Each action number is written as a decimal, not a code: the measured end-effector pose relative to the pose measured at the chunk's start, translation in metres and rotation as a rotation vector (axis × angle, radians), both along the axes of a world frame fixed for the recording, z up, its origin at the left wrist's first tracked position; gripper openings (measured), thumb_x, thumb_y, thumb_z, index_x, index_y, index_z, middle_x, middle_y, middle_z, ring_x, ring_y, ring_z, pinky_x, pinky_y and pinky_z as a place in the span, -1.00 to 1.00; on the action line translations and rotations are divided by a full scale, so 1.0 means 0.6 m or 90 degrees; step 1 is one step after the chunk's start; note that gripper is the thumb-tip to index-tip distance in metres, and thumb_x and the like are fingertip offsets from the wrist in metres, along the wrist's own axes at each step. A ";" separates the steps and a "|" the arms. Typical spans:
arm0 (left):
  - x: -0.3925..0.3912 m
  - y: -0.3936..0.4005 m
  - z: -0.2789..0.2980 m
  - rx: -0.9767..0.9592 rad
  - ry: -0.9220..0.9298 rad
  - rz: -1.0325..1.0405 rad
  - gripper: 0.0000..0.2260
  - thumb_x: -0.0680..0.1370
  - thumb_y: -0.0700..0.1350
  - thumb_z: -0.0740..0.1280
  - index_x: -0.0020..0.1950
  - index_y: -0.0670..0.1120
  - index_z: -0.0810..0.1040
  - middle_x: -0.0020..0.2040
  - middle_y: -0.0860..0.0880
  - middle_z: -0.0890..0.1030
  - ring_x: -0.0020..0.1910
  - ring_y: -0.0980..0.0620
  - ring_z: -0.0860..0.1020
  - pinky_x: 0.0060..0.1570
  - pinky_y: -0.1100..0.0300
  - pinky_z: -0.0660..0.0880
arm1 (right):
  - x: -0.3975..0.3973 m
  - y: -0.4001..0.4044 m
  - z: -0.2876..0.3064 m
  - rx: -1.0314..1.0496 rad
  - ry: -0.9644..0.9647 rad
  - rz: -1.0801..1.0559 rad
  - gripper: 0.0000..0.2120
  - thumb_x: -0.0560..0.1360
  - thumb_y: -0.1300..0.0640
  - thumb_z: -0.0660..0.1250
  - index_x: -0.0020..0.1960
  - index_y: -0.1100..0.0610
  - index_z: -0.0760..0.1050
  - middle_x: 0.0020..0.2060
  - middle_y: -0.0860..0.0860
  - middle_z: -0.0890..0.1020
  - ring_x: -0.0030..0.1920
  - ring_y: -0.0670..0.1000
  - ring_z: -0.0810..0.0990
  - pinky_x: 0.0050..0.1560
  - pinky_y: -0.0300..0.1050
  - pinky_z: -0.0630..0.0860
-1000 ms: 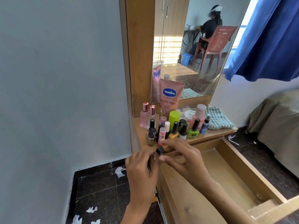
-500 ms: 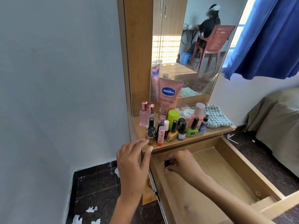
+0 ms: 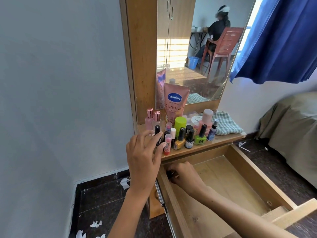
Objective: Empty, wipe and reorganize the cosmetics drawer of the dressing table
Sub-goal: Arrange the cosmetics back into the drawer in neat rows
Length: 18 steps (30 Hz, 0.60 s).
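The wooden drawer of the dressing table stands pulled out, its floor bare. In its back left corner my right hand grips a small black bottle, mostly hidden by my fingers. Several cosmetics crowd the table top: a pink Vaseline tube, pink perfume bottles, a green nail polish, a yellow nail polish and a pink lip balm. My left hand hovers at their left end with fingers spread, its fingertips touching a black-capped bottle.
A checked cloth lies at the right end of the table top, below the mirror. A grey wall is close on the left. A bed and a blue curtain are on the right. White scraps litter the dark floor.
My right hand has gone down from the table's front edge into the drawer's back left corner with the small black bottle. My left hand has risen to the bottles on top.
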<state>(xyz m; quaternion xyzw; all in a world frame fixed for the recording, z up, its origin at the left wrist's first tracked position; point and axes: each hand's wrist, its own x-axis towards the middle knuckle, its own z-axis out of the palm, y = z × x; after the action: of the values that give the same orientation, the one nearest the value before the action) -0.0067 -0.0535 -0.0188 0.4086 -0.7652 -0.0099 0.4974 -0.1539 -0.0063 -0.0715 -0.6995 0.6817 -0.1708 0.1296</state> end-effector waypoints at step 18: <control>-0.019 0.008 0.001 -0.026 -0.097 0.036 -0.84 0.43 0.07 0.46 -0.03 0.09 0.62 0.31 -0.07 0.41 0.26 -0.10 0.30 0.11 0.14 0.07 | -0.021 0.048 0.093 -0.294 -0.175 -0.075 -0.77 0.37 -0.01 0.52 -0.02 0.01 0.63 -0.28 -0.18 0.59 -0.31 -0.15 0.55 -0.30 -0.29 0.50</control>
<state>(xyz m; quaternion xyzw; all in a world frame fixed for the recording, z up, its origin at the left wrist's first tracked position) -0.0181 -0.0485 -0.0181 0.4196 -0.7892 0.0508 0.4456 -0.1667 0.0224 -0.0155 -0.6400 0.6401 -0.4224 0.0481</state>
